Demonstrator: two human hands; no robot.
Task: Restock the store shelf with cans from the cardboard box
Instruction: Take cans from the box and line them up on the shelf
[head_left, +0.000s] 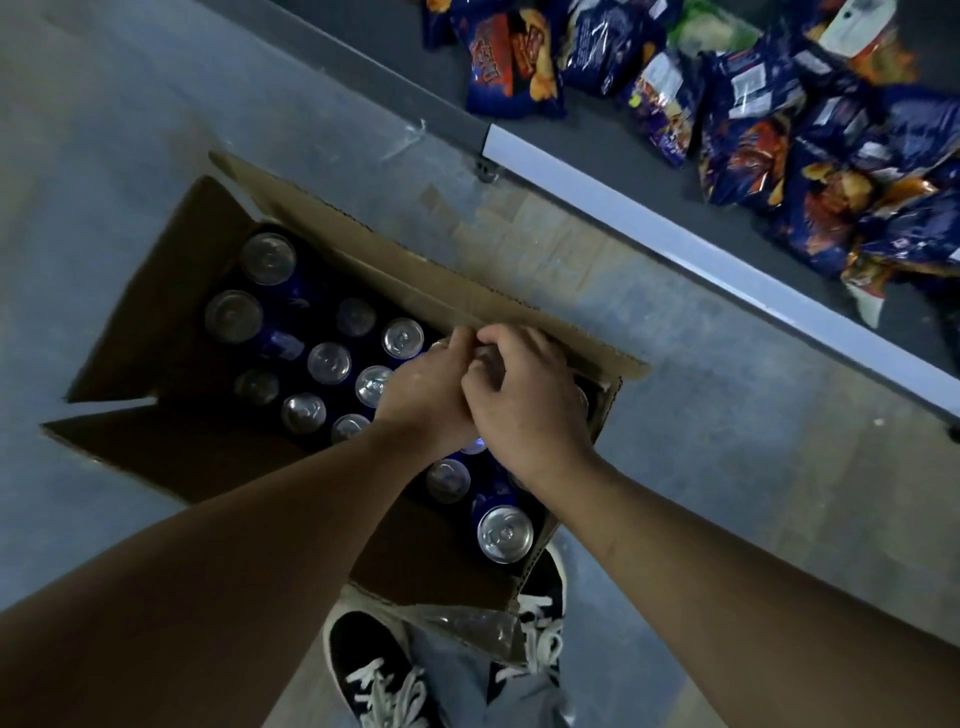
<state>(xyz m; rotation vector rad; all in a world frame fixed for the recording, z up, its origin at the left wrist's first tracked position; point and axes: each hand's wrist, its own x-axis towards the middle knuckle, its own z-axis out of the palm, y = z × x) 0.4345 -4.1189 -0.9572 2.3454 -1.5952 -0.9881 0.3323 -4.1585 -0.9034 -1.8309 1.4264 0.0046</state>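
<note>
Cardboard box (171, 291) sits open on the grey floor (130, 130), all flaps splayed out. Inside: blue cans (328, 362) w/ silver tops, standing upright, packed in rows, mostly toward the far and right part of the box. The near-left part shows bare dark cardboard. One taller-looking can top (505, 533) sits at the near right corner.

Both hands are down in the box at its far right side, pressed close together. Right hand (524, 415) has fingers curled over a can (488, 359), thumb tucked on the near side of it. Left hand (423, 397) is curled too, knuckles up, touching the right, but what it's got hold of, if anything, can't tell, since it's hidden under the hand.

Far flap (415, 275) lies flat toward the shelf (675, 244), whose pale front rail runs diagonally far-left to near-right. A strip of floor is between flap edge and rail. On the shelf deck: chip bags (753, 104), blue and orange, heaped loose.

Open floor to the left and far-left of the box. Near side is tight: black shoes w/ white laces (374, 670) right against the near flap, which has crumpled clear plastic (467, 626) on it.
</note>
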